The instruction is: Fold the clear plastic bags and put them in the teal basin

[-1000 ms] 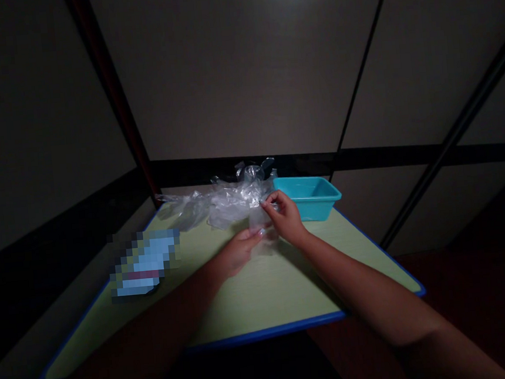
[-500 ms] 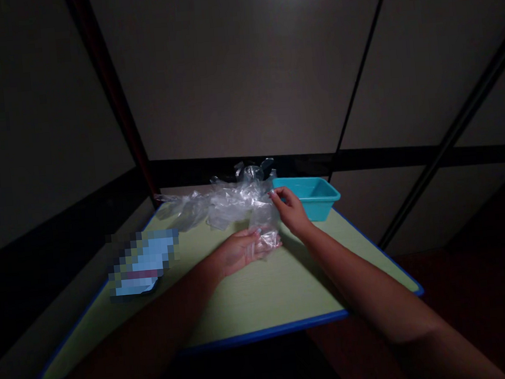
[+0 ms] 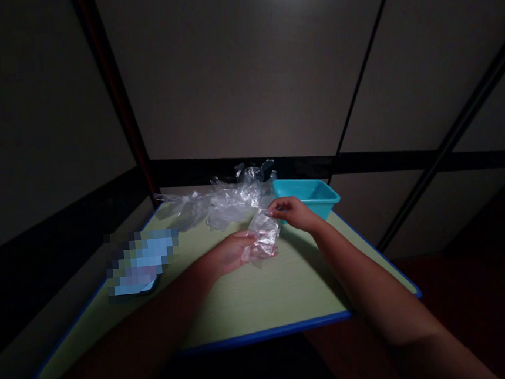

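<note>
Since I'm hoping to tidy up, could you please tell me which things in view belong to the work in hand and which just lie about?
In use:
- clear plastic, in left hand and right hand
- plastic heap, probably
- turquoise tub, possibly

Lying about:
- pixelated flat object, seemingly

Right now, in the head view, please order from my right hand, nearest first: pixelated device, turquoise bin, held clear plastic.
1. Held clear plastic: touching the right hand, on its left.
2. Turquoise bin: just behind the hand.
3. Pixelated device: far to the left.
</note>
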`<state>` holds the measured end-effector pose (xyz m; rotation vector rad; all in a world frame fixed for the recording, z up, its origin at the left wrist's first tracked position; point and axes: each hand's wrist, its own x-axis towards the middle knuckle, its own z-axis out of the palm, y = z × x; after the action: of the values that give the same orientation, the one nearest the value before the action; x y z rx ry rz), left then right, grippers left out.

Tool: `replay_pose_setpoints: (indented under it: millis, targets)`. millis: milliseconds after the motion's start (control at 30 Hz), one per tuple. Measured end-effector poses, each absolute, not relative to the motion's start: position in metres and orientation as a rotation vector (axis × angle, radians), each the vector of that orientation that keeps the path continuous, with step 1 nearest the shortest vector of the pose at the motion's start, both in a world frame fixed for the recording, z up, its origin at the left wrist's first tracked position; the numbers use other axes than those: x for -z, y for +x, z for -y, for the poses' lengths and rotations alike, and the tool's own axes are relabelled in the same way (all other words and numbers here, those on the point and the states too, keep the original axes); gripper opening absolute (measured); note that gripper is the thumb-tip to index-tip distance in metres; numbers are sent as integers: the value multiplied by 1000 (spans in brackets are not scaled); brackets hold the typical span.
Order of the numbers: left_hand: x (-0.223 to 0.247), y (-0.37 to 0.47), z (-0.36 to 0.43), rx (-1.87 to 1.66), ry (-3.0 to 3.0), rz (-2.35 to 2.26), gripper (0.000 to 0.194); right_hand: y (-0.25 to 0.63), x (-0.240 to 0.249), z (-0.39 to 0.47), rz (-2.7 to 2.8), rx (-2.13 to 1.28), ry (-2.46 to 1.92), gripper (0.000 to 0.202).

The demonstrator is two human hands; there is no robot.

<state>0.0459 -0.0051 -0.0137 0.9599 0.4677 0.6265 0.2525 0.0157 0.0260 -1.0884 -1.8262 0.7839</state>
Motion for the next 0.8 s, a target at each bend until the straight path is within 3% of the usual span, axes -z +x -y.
replay_pose_setpoints:
  millis: [267, 433, 600, 800]
  targets:
    - [13, 32, -21, -763, 1325, -729, 21, 256, -25, -17, 1905, -668, -1087, 18]
    - [2, 16, -34, -903, 2127, -1076, 23, 250, -22, -13, 1987, -493, -1139, 1]
    - [-7, 15, -23, -611, 2743, -1278, 31, 247, -15, -14, 1933, -706, -1176, 3]
    - [-7, 23, -10, -184, 3055, -1216, 30, 256, -11, -17, 2121, -784, -1248, 5]
